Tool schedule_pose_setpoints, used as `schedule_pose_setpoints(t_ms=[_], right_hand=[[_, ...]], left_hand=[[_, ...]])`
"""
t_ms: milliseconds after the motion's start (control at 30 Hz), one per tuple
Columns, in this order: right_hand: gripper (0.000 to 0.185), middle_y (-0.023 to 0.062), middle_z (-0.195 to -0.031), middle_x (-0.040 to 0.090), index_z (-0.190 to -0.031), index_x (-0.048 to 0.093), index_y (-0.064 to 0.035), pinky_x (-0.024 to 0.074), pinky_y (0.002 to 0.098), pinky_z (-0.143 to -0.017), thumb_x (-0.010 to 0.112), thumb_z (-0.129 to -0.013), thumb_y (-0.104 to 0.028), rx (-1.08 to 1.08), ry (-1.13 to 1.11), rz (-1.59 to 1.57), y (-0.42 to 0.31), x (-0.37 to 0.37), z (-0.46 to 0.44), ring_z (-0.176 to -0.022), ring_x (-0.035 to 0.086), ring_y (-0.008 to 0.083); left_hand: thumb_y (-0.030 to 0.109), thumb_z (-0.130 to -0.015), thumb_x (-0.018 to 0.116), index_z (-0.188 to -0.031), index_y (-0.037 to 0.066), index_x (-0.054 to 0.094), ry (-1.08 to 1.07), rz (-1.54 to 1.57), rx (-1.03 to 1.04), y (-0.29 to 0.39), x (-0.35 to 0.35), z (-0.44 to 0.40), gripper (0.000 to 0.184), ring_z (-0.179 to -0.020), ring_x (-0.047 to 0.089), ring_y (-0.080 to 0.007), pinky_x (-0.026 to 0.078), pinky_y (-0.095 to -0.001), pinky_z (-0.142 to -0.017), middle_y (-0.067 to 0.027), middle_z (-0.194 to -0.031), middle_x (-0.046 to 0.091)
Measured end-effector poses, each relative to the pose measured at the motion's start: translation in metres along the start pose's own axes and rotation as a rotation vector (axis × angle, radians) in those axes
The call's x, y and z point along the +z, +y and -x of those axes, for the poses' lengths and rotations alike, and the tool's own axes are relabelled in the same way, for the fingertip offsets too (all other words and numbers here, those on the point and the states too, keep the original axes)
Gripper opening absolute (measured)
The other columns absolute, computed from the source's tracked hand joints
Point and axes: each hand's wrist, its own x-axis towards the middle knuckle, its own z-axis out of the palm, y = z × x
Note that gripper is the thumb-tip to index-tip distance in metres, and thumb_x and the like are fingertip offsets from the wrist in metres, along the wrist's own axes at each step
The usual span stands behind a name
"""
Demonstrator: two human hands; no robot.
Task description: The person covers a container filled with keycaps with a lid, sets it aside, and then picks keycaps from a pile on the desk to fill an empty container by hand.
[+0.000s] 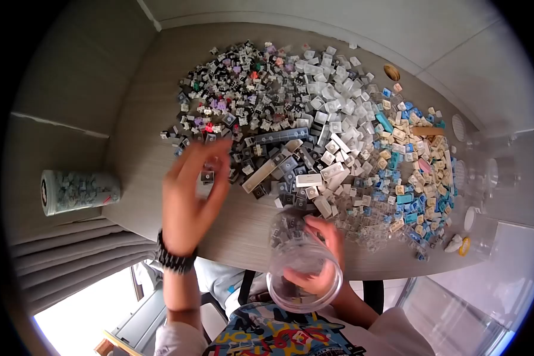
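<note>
My left hand point(193, 193) is over the near left edge of the pile, fingers curved and a gap between them and the thumb. Nothing shows firmly gripped in it, though the fingertips are slightly blurred. A dark keycap point(207, 176) is visible through that gap. Near the table's front edge, my right hand point(323, 261) is wrapped around a clear plastic jar point(305, 291), tilted with its round end toward me. Dark keycaps point(288, 228) show at its far end; whether they are inside or behind it I cannot tell. Grey keycaps point(288, 166) lie just beyond both hands.
Keyboard switches point(249, 83) are heaped at the back left. White keycaps point(338, 89) spread across the middle, beige and blue ones point(421, 196) at the right. A filled clear jar point(80, 193) lies at the left. Clear containers point(480, 222) stand at the right edge.
</note>
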Motion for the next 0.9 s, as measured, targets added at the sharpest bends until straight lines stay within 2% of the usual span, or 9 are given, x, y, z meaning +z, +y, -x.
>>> schedule_pose_setpoints(t_ms=[33,133,200,267,367,633,767,833,900], right_hand=[[0.093,0.0179,-0.126,0.059,-0.148,0.037,-0.0017,0.0511,0.0466,-0.09,0.091,-0.075,-0.025,-0.094,0.102,0.037,0.003,-0.003,0.012,-0.106,0.062,0.0341],[0.07,0.0147,-0.115,0.062,-0.143,0.042,-0.0054,0.0502,0.0434,-0.084,0.08,-0.088,-0.028,-0.365,0.431,0.017,0.031,-0.016,0.065,-0.097,0.061,0.0293],[0.045,0.0126,-0.101,0.063,-0.136,0.046,-0.0072,0.0474,0.0432,-0.079,0.062,-0.095,-0.017,-0.219,0.523,0.224,0.037,-0.036,0.09,-0.083,0.054,0.0238],[0.022,0.0135,-0.098,0.06,-0.117,0.05,-0.005,0.0435,0.0417,-0.077,0.058,-0.097,-0.012,-0.107,0.594,0.382,0.047,-0.054,0.11,-0.083,0.052,0.0257],[0.021,0.0139,-0.093,0.053,-0.116,0.047,-0.0006,0.0396,0.0377,-0.075,0.056,-0.102,-0.014,-0.065,0.687,0.452,0.06,-0.065,0.119,-0.084,0.048,0.0233],[0.021,0.0118,-0.087,0.059,-0.116,0.055,-0.001,0.0384,0.0372,-0.07,0.056,-0.096,-0.003,-0.056,0.671,0.605,0.062,-0.056,0.107,-0.077,0.049,0.0245],[0.021,0.0117,-0.086,0.059,-0.115,0.055,-0.0009,0.0383,0.0373,-0.07,0.056,-0.094,-0.001,-0.047,0.635,0.636,0.063,-0.056,0.102,-0.076,0.048,0.025],[0.02,0.0117,-0.085,0.059,-0.114,0.056,-0.0008,0.0382,0.0373,-0.069,0.056,-0.093,0.0,-0.056,0.628,0.636,0.061,-0.056,0.101,-0.075,0.048,0.0251],[0.018,0.0114,-0.081,0.058,-0.109,0.058,-0.0005,0.0379,0.0375,-0.067,0.056,-0.092,0.001,-0.035,0.63,0.619,0.059,-0.055,0.097,-0.073,0.048,0.0253]], left_hand=[[0.001,-0.084,0.069,-0.112,0.003,0.07,0.055,-0.151,0.027,0.005,0.011,-0.025,0.028,-0.081,0.066,-0.0289,0.054,-0.0372,-0.077,-0.0115,-0.092,0.067],[0.011,-0.083,0.077,-0.108,0.006,0.071,-0.019,-0.122,0.128,-0.007,0.043,-0.075,0.026,-0.083,0.064,-0.0306,0.053,-0.0391,-0.078,-0.0103,-0.087,0.063],[0.013,-0.081,0.081,-0.106,0.007,0.072,-0.054,-0.202,0.324,-0.019,0.06,-0.089,0.027,-0.088,0.064,-0.0266,0.052,-0.0376,-0.08,-0.0089,-0.095,0.063],[0.014,-0.08,0.082,-0.104,0.007,0.073,-0.062,-0.205,0.317,-0.017,0.064,-0.085,0.026,-0.09,0.063,-0.0273,0.052,-0.0387,-0.082,-0.0084,-0.096,0.063],[0.015,-0.079,0.083,-0.098,0.007,0.074,-0.08,-0.206,0.31,-0.02,0.064,-0.079,0.023,-0.092,0.063,-0.0273,0.051,-0.0404,-0.083,-0.0068,-0.097,0.064],[0.009,-0.076,0.083,-0.095,0.005,0.071,-0.085,-0.248,0.425,-0.018,0.05,-0.078,0.023,-0.09,0.063,-0.0279,0.051,-0.04,-0.081,-0.0069,-0.096,0.066],[0.005,-0.077,0.082,-0.096,0.004,0.07,0.055,-0.283,0.437,-0.012,0.034,-0.077,0.022,-0.093,0.065,-0.0269,0.051,-0.0364,-0.082,-0.0082,-0.098,0.067],[0.007,-0.08,0.082,-0.095,0.004,0.07,0.095,0.035,0.312,0.001,0.024,-0.068,0.02,-0.088,0.065,-0.0238,0.051,-0.0339,-0.077,-0.008,-0.096,0.066],[0.008,-0.077,0.086,-0.095,0.001,0.071,0.148,0.207,0.315,0.013,0.008,-0.051,0.024,-0.084,0.063,-0.0192,0.051,-0.0314,-0.075,-0.0085,-0.095,0.067]])
